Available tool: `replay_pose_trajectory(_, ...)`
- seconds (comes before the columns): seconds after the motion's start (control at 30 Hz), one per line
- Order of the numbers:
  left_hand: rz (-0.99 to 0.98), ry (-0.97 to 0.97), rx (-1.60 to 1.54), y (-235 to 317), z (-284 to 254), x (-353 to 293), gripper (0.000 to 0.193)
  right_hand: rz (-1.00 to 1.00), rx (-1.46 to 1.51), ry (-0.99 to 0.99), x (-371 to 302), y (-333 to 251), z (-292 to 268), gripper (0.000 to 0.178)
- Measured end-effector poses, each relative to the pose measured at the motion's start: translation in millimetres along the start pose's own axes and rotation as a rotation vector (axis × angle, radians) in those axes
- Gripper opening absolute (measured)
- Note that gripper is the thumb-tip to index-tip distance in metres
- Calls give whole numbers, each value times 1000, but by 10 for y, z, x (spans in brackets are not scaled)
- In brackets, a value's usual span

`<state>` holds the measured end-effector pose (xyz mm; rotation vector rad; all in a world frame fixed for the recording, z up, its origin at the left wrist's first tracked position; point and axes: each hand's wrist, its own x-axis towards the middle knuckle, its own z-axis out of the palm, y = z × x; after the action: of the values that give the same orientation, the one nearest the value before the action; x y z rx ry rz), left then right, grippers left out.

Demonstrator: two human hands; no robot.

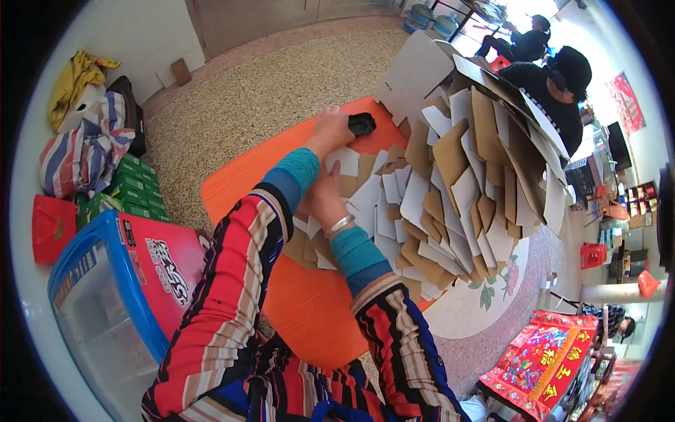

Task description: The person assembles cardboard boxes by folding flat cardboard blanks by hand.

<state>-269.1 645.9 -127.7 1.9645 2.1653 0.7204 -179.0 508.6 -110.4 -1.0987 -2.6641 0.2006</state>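
Observation:
My left hand point(332, 131) is over the far part of the orange table point(302, 295). Its fingers look curled, and its fingertip side lies against the left end of a small black tray-like object point(362, 124) with a hollow top. What the fingers hold, if anything, is hidden. Below it, nearer to me, my right hand point(323, 195) wears a metal bracelet. Its thumb points up beside a white cardboard piece point(342, 161), while its other fingers are mostly hidden. Many white and brown folded cardboard pieces point(450, 190) lie heaped right of my hands.
A large cardboard sheet point(416, 74) stands at the heap's far side. A person in black point(538, 95) sits beyond the heap. At left are a blue-edged clear-fronted case point(105, 295), green boxes point(137, 186) and a striped bag point(88, 151). A red embroidered cloth point(541, 359) is at lower right.

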Motion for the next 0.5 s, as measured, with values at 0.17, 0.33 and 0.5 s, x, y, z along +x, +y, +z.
replay_pose_trajectory(0.17,66,-60,-7,191,215,112,40,-61,-123,67,-416,-140,-52,48)
replay_pose_trajectory(0.33,100,-113,-103,323,267,116,45,-135,5,194,-791,-346,-367,46)
replay_pose_trajectory(0.5,89,-119,-198,153,283,74,53,40,775,-242,-1393,-604,-663,34)
